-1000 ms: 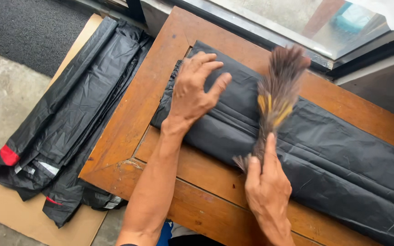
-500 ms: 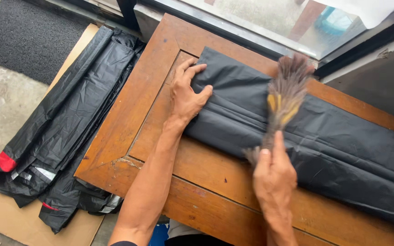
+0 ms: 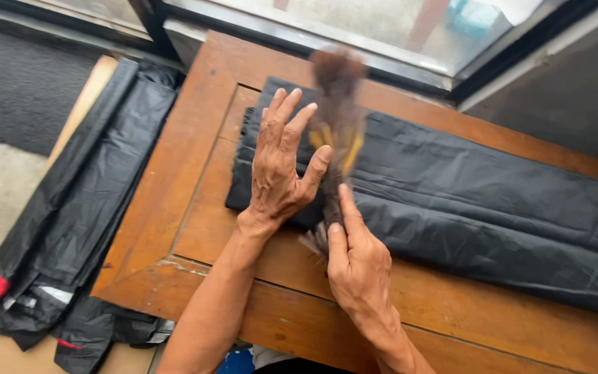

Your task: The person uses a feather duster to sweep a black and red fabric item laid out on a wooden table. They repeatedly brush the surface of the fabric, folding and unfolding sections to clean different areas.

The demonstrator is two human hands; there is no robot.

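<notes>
Head view: a folded black plastic sheet [image 3: 465,201] lies along a wooden table [image 3: 174,201]. The left hand [image 3: 282,170] rests flat and open on its near end. The right hand [image 3: 358,266] grips a brown feather duster [image 3: 337,118], blurred. On the floor, folded black bags [image 3: 77,228] show small red and white patches; their lower edge is cut off.

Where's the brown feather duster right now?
Head view, centre: the brown feather duster lies over the folded black plastic sheet on the wooden table, gripped by the right hand, beside the left hand.
</notes>
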